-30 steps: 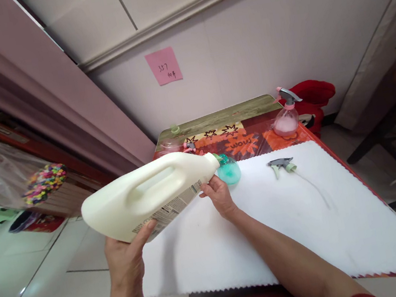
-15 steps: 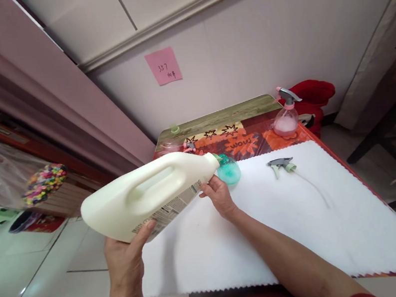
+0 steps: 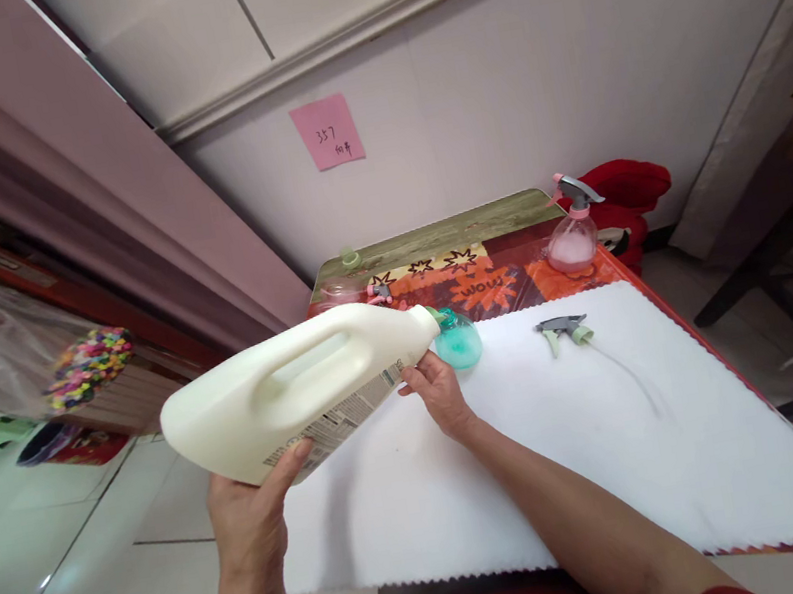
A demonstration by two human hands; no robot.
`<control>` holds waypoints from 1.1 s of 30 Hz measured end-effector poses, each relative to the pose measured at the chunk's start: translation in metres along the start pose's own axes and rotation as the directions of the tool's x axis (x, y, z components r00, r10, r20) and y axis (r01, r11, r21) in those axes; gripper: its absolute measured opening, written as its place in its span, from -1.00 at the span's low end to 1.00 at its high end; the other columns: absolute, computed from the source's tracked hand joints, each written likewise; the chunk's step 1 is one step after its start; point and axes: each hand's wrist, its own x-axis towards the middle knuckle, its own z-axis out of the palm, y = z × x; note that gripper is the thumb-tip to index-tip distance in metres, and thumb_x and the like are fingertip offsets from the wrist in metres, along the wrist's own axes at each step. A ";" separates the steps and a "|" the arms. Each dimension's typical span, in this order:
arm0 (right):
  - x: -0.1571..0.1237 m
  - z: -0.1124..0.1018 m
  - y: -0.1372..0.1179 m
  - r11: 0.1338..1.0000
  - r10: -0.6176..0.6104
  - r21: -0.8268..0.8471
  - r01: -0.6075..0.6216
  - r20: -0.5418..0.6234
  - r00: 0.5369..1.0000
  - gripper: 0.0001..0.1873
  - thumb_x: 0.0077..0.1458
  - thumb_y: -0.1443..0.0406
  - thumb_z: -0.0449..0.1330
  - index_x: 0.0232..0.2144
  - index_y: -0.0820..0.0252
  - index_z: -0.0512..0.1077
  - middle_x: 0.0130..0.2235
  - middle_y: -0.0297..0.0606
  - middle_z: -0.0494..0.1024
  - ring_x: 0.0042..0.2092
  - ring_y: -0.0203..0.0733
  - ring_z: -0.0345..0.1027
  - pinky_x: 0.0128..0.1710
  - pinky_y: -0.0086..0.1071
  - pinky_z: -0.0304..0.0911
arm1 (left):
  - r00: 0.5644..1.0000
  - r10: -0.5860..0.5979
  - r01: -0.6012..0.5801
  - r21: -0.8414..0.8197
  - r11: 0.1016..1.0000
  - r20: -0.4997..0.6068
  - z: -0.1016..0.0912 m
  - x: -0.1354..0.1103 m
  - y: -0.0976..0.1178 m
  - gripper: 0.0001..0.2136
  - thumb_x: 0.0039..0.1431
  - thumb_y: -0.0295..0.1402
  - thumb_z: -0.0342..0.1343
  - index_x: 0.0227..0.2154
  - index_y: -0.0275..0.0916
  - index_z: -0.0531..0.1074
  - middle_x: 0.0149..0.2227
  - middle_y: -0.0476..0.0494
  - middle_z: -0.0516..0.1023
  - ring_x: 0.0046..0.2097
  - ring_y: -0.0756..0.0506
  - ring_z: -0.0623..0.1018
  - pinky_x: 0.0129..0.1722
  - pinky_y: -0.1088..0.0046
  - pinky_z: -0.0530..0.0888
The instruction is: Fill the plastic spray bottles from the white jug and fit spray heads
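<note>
My left hand (image 3: 251,519) grips the base of a large cream plastic jug (image 3: 297,387), tipped on its side above the table's left edge. The jug's mouth points at the neck of a small teal spray bottle (image 3: 459,342) standing on the white cloth (image 3: 543,445). Near that mouth, my right hand (image 3: 439,393) has its fingers curled against the jug's neck and the teal bottle. A grey and green sprayer head (image 3: 561,330) with its dip tube lies loose on the cloth to the right.
A pink spray bottle (image 3: 574,242) stands at the back right of the orange patterned table (image 3: 486,287). A small clear bottle (image 3: 342,291) and a green cap (image 3: 351,258) sit at the back left. A red soft toy (image 3: 627,193) lies beyond the table.
</note>
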 end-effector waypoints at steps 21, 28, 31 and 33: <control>0.001 -0.001 0.003 0.999 0.002 0.033 -0.002 -0.001 1.000 -0.53 0.00 0.02 0.42 -0.10 0.12 0.54 -0.15 -0.25 0.62 -0.20 -0.18 0.50 -0.34 -0.36 0.54 | 1.000 -0.028 0.028 -0.013 1.000 -0.011 0.000 0.000 0.002 -0.30 -0.34 -0.31 0.59 0.01 -0.21 0.60 -0.07 -0.18 0.70 -0.15 -0.14 0.65 -0.17 0.43 0.63; 0.001 0.000 0.004 0.999 -0.005 0.040 0.005 -0.004 1.000 -0.53 0.00 0.01 0.42 -0.11 0.11 0.54 -0.19 -0.27 0.61 -0.21 -0.18 0.51 -0.35 -0.37 0.54 | 0.998 -0.048 0.048 0.000 0.999 -0.031 0.000 0.000 0.002 -0.28 -0.36 -0.27 0.60 0.01 -0.20 0.60 -0.07 -0.17 0.70 -0.15 -0.14 0.64 -0.17 0.39 0.63; 0.001 0.000 0.003 0.999 0.004 0.038 -0.003 -0.008 1.000 -0.53 -0.01 0.01 0.42 -0.12 0.12 0.54 -0.17 -0.26 0.62 -0.21 -0.18 0.51 -0.35 -0.36 0.54 | 0.999 -0.043 0.043 -0.004 0.999 -0.024 0.000 0.000 0.002 -0.28 -0.34 -0.27 0.60 0.02 -0.17 0.60 -0.05 -0.15 0.69 -0.13 -0.13 0.64 -0.14 0.40 0.62; 0.001 0.000 0.002 0.999 0.008 0.036 -0.007 -0.009 1.000 -0.53 -0.02 0.01 0.42 -0.12 0.12 0.53 -0.15 -0.25 0.62 -0.21 -0.17 0.51 -0.35 -0.35 0.54 | 0.999 -0.042 0.042 0.000 0.999 -0.016 0.000 0.000 0.003 -0.29 -0.33 -0.27 0.60 0.02 -0.15 0.60 -0.05 -0.14 0.69 -0.11 -0.13 0.64 -0.13 0.41 0.62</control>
